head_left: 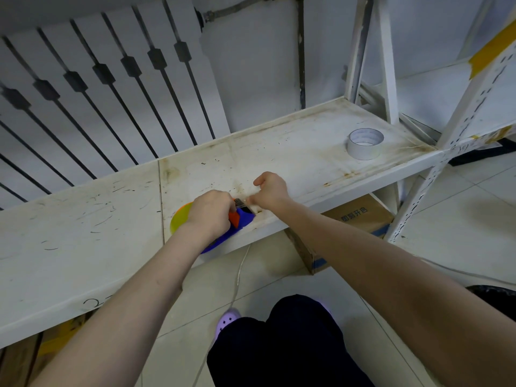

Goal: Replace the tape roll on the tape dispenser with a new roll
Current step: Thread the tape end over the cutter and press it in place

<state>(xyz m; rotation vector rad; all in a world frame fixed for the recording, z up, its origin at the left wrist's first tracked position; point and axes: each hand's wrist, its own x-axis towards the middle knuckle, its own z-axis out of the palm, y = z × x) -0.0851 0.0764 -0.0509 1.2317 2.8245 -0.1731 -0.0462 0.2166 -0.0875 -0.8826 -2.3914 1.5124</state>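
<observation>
A tape dispenser (242,219) with a blue body, an orange part and a yellow-green round side lies on the white shelf board (83,219) near its front edge. My left hand (210,212) presses down on it and covers most of it. My right hand (270,191) is just to the right of the dispenser's cutter end, fingers pinched on a thin strip of clear tape (247,201) stretched from the dispenser. A pale roll of tape (365,143) stands alone at the far right of the shelf.
White slotted shelf uprights (458,129) rise at the right. A cardboard box (349,227) sits on the tiled floor under the shelf. A radiator-like white panel with dark bars (97,93) stands behind. My dark trousers and a purple shoe (229,319) are below.
</observation>
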